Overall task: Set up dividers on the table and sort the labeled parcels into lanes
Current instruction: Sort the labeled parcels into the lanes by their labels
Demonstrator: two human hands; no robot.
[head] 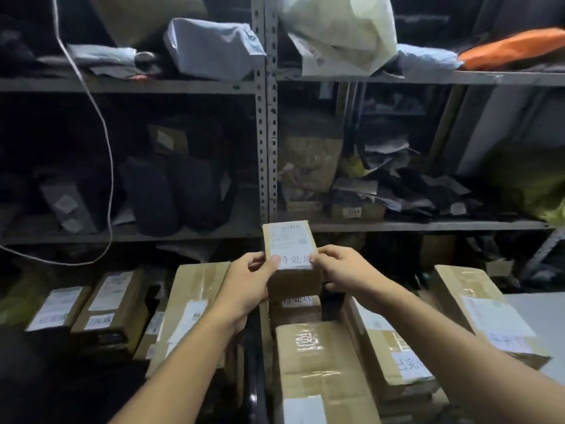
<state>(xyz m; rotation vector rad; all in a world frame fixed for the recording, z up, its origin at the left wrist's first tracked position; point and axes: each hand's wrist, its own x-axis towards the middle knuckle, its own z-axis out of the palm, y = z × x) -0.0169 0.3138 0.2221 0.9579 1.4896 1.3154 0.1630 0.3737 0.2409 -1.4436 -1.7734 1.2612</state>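
Holding up a small brown parcel (292, 258) is what's going on in the head view, right in the middle of the scene and lifted clear of the boxes under it. It's pinched from both sides: the left hand (247, 281) is wrapped round its left edge with the thumb laid over the white label, and the right hand (344, 270) is curled round the right edge the same way. So both grips are closed on the one box.

Handling-wise, it's judged to be light, since it's carried out at arm's length on fingertips alone. The cardboard looks stiff enough to take a squeeze on the long side edges, which is probably the best place to be held. The tape and the glossy label could be a bit slippery, so the bare cardboard edges are the safer bet.

Below it, another small labelled box (295, 307) sits in the middle lane, with a big taped carton (318, 368) nearer. More parcels are lined up left (113, 304) and right (483, 310). A pale corner of the table (544, 313) shows on the right. Metal shelving (264, 133) packed with bags fills the far side. Dividers can't be made out for sure.
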